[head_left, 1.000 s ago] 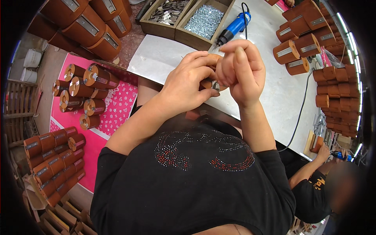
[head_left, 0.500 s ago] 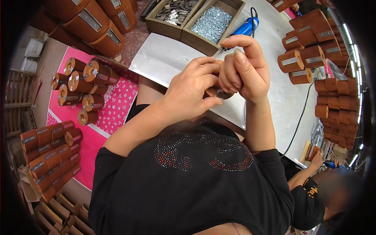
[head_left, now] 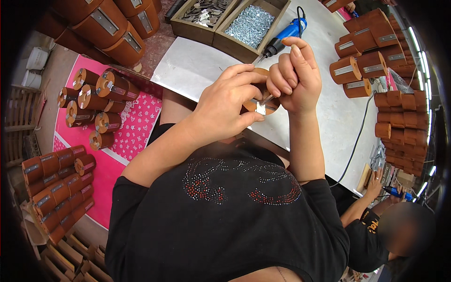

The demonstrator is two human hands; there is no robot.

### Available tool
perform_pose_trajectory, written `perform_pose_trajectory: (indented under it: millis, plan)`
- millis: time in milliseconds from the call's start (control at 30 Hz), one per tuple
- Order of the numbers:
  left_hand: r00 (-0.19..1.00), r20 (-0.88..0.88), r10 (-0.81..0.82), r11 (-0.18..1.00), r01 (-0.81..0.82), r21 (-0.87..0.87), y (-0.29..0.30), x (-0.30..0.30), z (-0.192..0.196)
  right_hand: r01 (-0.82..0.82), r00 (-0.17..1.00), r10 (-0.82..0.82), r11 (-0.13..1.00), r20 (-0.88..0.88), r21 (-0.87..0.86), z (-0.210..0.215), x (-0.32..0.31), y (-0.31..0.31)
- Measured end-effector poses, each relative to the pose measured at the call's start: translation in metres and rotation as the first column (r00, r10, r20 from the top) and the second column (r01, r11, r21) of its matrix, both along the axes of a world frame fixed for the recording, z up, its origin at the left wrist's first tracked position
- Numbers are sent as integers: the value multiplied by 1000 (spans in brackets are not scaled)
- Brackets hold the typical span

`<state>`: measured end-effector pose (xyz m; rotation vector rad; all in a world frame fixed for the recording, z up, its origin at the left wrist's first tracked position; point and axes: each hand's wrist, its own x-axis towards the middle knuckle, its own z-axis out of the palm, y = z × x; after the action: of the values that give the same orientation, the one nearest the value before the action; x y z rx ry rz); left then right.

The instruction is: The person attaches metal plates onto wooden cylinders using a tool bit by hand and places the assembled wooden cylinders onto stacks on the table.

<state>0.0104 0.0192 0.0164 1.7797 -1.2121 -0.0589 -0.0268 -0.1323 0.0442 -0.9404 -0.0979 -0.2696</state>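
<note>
My left hand (head_left: 228, 101) is wrapped round a round brown wooden cylinder (head_left: 272, 109), holding it over the front edge of the white table. A small light metal plate (head_left: 260, 108) shows on the cylinder's end face, next to my left thumb. My right hand (head_left: 296, 80) is at the cylinder's right side with its lower fingers curled in. Its thumb and index finger stick up. Something thin and shiny shows by the curled fingertips, too small to name. Beyond my hands lies a blue electric screwdriver (head_left: 287, 36), its bit pointing towards them.
One wooden box (head_left: 239, 51) holds silver screws; another (head_left: 190, 29) holds flat metal plates. Wooden cylinders with metal strips are stacked at the far left (head_left: 101, 23), left (head_left: 61, 181) and right (head_left: 401, 110). A black cable (head_left: 359, 141) crosses the table (head_left: 329, 117). A co-worker (head_left: 371, 225) sits at the lower right.
My right hand has drawn slightly back from the cylinder. The cylinder's end face and the small plate, mostly hidden before, now show. The whole view has shifted a little.
</note>
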Motion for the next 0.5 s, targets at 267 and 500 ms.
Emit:
perform_pose_trajectory:
  millis: [267,500]
  plan:
    - [998,-27,54,997,-56,-60,2,-6,-2,92,992,7,652,127,-753,19,-21,19]
    - [1000,-14,17,999,-18,-32,-2,-5,-5,411,891,-423,607,161,-680,5,-27,25]
